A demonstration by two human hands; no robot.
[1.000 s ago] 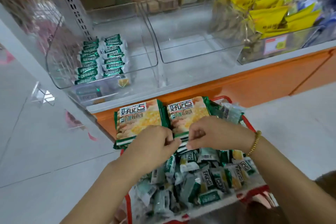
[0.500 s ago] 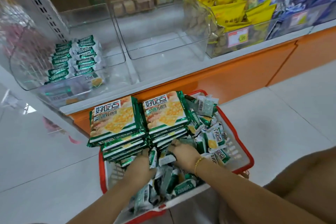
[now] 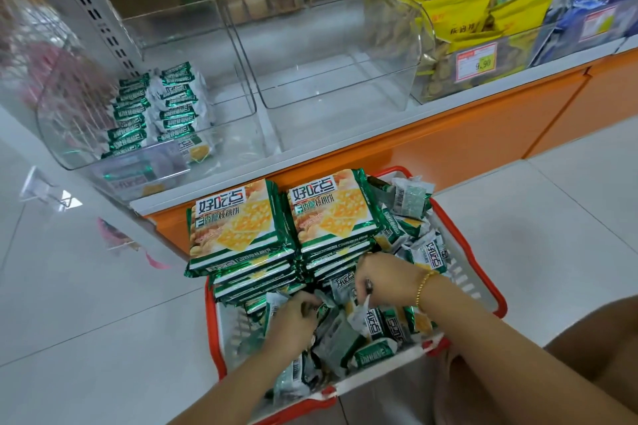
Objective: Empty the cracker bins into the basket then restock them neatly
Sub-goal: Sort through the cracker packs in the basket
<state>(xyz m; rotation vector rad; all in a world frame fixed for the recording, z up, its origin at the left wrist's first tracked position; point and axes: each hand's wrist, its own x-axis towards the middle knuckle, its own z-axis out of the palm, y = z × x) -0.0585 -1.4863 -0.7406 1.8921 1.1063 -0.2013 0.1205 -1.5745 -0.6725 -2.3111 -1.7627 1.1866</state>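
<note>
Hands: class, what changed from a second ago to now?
The left hand and right hand dropped from the near edge of the stacked packs into the loose packets; the right pinches one. The stacked packs, basket and bin rows stayed put.

One basket (image 3: 234,328); two cracker-pack stacks (image 3: 241,221); two hands (image 3: 386,278).

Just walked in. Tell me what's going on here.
A person has both hands in the loose small cracker packets of a red basket. The right hand pinches one; the left hand has a grip that is hard to make out. Two stacks of large cracker packs sit at the basket's far end. On the shelf, the left bin holds two neat rows of small packets; the middle bin holds nothing.
</note>
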